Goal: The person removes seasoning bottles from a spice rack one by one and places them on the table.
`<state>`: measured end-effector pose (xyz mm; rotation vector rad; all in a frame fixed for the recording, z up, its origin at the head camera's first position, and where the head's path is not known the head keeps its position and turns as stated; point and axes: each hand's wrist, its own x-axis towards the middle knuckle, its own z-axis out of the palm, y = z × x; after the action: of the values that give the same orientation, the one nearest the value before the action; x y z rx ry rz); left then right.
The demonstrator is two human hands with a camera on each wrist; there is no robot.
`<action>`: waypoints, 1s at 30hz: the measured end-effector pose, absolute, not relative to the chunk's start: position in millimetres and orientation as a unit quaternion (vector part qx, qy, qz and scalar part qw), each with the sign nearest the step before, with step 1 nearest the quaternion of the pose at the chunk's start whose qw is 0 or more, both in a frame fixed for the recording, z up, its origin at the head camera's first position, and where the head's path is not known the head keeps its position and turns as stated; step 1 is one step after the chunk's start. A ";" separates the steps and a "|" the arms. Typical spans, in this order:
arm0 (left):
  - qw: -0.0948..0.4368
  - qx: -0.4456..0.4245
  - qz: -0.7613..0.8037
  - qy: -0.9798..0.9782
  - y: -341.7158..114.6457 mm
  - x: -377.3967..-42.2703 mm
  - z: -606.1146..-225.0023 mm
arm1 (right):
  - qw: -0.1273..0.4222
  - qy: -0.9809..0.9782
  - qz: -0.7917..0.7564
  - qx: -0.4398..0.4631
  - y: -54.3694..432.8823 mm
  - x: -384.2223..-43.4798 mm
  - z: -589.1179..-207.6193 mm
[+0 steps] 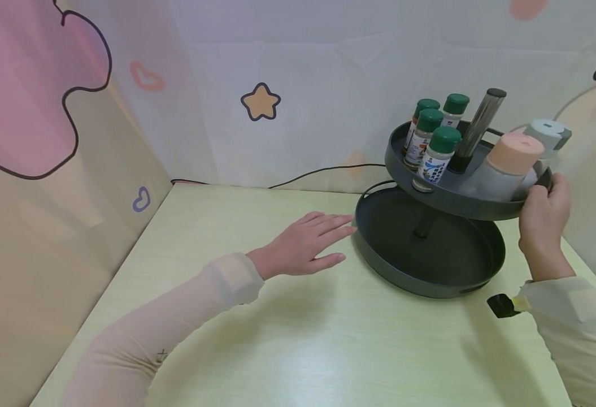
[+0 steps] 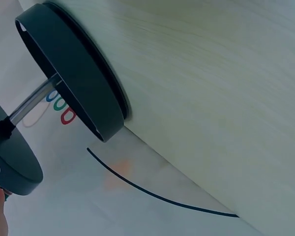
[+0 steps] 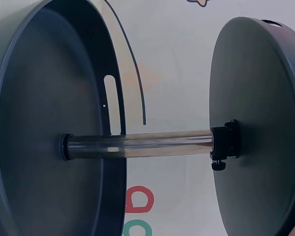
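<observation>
A dark grey two-tier round tray rack stands on the table, with its lower tray (image 1: 432, 291) below and its upper tray (image 1: 473, 209) above. My right hand (image 1: 547, 217) grips the upper tray's right rim. To the left of the lower tray, my left hand (image 1: 310, 243) is held palm down, fingers straight and overlapping that rim in the head view. Green-capped spice jars (image 1: 434, 161), a peach-capped bottle (image 1: 506, 169) and a pale-capped bottle (image 1: 547, 135) stand in the upper tray. A shiny pole (image 3: 162, 143) joins both tiers through a black collar (image 3: 226, 140).
The pale wooden table (image 1: 298, 350) runs back to a fabric wall (image 1: 206, 130) printed with hearts and a star. Another fabric wall (image 1: 33, 237) rises at the left. A small black wrist device (image 1: 501, 306) sits by the right sleeve.
</observation>
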<state>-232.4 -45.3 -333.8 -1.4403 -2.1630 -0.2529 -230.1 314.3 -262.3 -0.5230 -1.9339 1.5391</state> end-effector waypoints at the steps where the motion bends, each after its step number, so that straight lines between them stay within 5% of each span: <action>1: 0.264 -0.530 -0.097 -0.800 -44.3 -232.9 -334.1 | 0.304 -0.732 0.577 -0.198 314.7 -230.4 -262.9; 30: 0.241 -0.467 -0.232 -0.819 -8.0 -236.0 -344.1 | 0.313 -0.749 0.549 -0.197 316.7 -231.4 -269.4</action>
<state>-236.0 -8.0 -344.1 -1.2764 -2.2384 -0.6350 -231.4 316.7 -269.4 -0.5195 -1.9771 1.4491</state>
